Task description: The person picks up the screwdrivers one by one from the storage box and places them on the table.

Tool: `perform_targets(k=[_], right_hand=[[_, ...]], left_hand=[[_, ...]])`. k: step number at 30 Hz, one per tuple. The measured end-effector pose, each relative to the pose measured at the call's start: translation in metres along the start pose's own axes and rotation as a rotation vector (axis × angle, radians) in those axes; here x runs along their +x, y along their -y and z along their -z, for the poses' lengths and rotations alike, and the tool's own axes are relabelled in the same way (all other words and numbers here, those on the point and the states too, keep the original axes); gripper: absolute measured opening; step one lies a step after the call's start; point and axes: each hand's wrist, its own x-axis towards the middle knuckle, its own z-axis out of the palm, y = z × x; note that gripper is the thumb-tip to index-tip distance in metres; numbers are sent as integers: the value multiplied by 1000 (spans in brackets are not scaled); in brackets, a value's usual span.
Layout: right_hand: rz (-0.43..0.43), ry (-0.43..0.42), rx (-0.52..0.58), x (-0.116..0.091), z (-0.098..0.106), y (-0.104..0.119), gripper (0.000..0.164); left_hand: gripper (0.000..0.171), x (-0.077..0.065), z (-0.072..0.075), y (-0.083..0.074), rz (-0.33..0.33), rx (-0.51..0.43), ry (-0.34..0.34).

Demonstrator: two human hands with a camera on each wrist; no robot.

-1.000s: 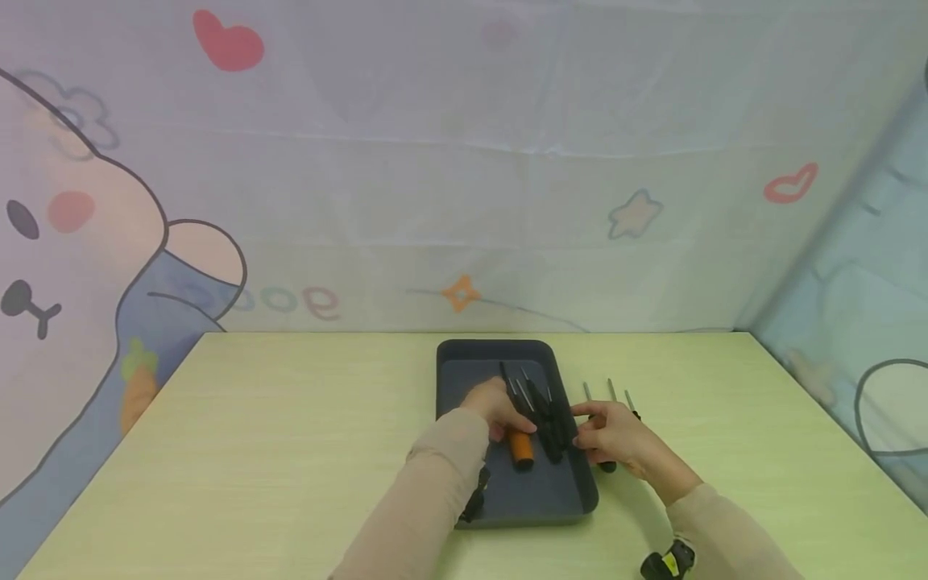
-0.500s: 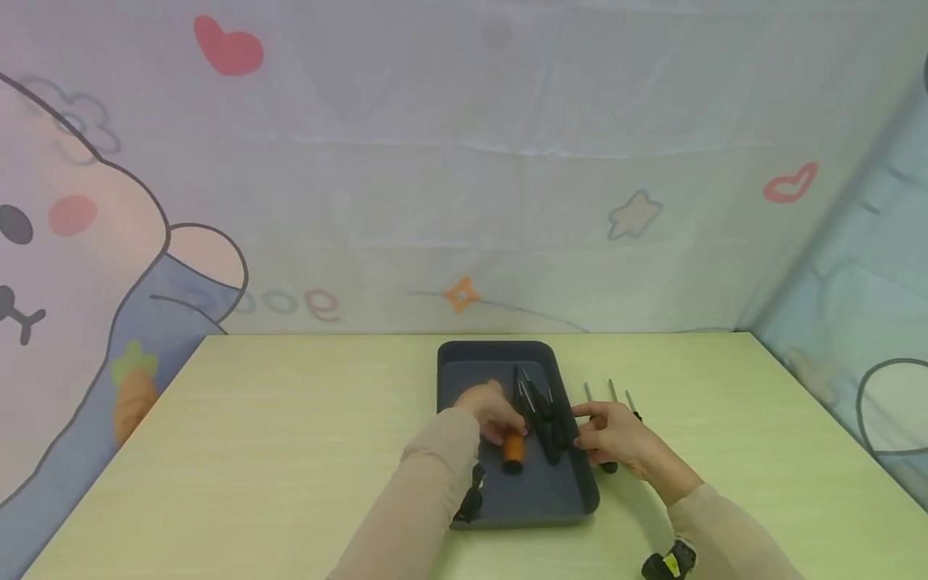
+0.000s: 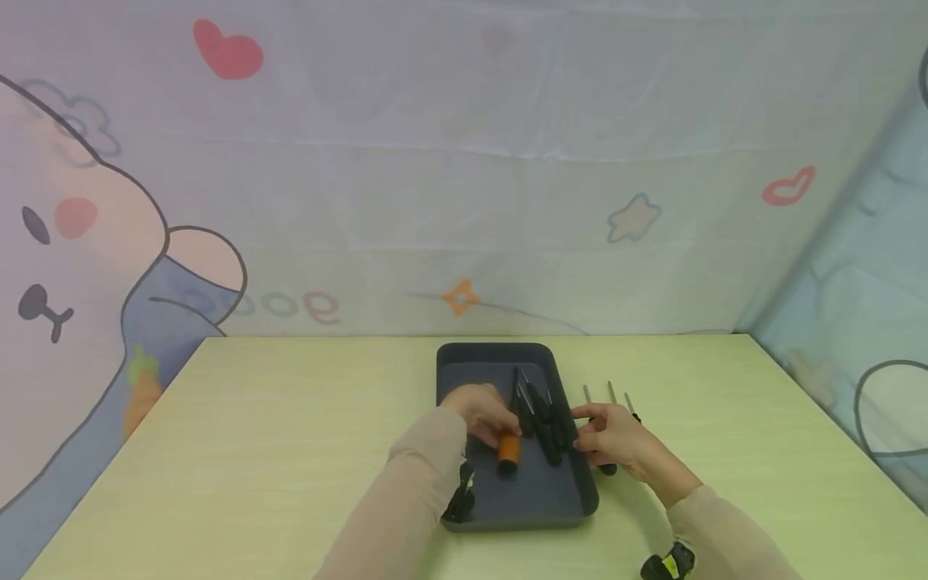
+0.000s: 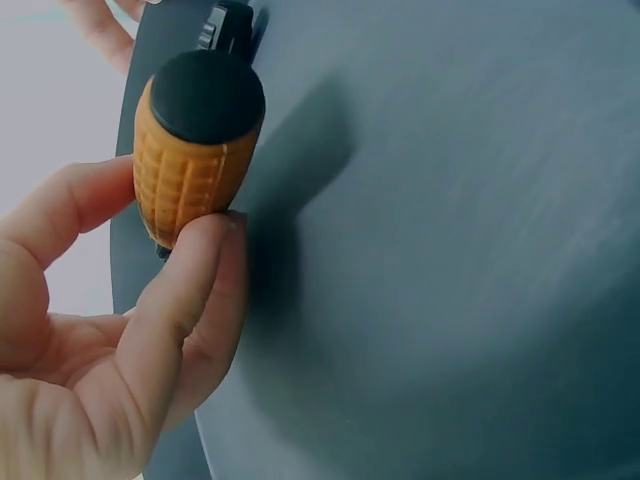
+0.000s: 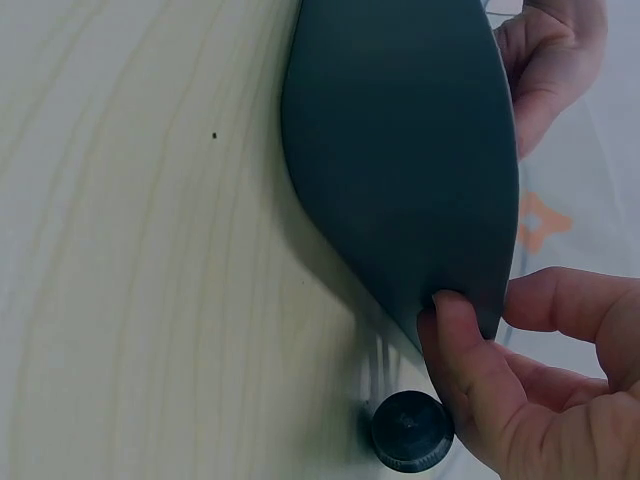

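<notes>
My left hand [image 3: 482,412] is over the dark grey tray [image 3: 532,503] and pinches a screwdriver [image 3: 509,449] by its orange, black-ended handle. In the left wrist view the thumb and fingertips grip the ribbed orange handle [image 4: 185,180], end toward the camera; its shaft is hidden behind it. Several black-handled screwdrivers [image 3: 548,445] lie together along the tray's right side, shafts pointing away. My right hand [image 3: 616,435] pinches the tray's right wall between thumb and fingers, as the right wrist view shows at the tray's rim [image 5: 505,230].
On the pale wood-grain table [image 3: 290,451], just right of the tray, lie several screwdrivers with thin shafts [image 3: 611,392], partly hidden by the right hand. One black handle end [image 5: 412,432] sits close beside that hand. A printed cloth [image 3: 406,201] hangs behind the table.
My left hand has moved left inside the tray with the orange-handled screwdriver, away from the black-handled ones. My right hand has stayed at the tray's right wall.
</notes>
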Motion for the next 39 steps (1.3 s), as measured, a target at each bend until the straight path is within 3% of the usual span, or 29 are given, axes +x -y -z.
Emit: perform_targets(k=[10,25,29,39], right_hand=[[10,11,-1,-1,0,0,53],[11,16,-3,0,1,-2,52],[2,12,4,1,0,-2,52],[8,12,6,1,0,-2,53]], left_hand=[[28,-4,5,-5,-16,-81,43],[64,-13,22,-6,-95,-139,112],[67,-16,28,-7,-110,-165,142],[65,-27,39,-7,-129,-199,139]])
